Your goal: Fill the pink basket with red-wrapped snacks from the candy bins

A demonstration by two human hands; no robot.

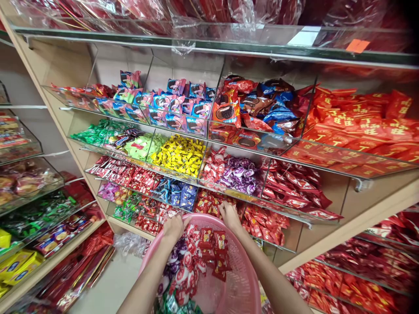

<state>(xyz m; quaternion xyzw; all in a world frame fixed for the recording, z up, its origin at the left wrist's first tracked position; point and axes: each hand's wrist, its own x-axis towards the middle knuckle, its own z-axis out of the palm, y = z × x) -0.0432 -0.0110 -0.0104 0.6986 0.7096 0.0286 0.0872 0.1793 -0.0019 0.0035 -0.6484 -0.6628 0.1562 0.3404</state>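
Note:
A pink plastic basket [240, 266] is at the bottom centre, holding red square packets [220, 248], red-and-white and purple wrapped candies [190, 270] and green ones. My left hand [175, 227] is closed on the basket's far-left rim. Over the far-right rim reaches my right hand [228, 214], its fingers curled at the edge of a bin of red packets [209, 201] on a low shelf. Whatever those fingers hold, if anything, is hidden.
Tiered clear bins hold yellow candies [181, 153], purple candies [240, 174], blue-pink packets [166, 102] and orange-red packets [353, 122]. A glass shelf edge [209, 49] crosses above. More shelves stand left and lower right. Plastic wrap [131, 244] lies at the lower left.

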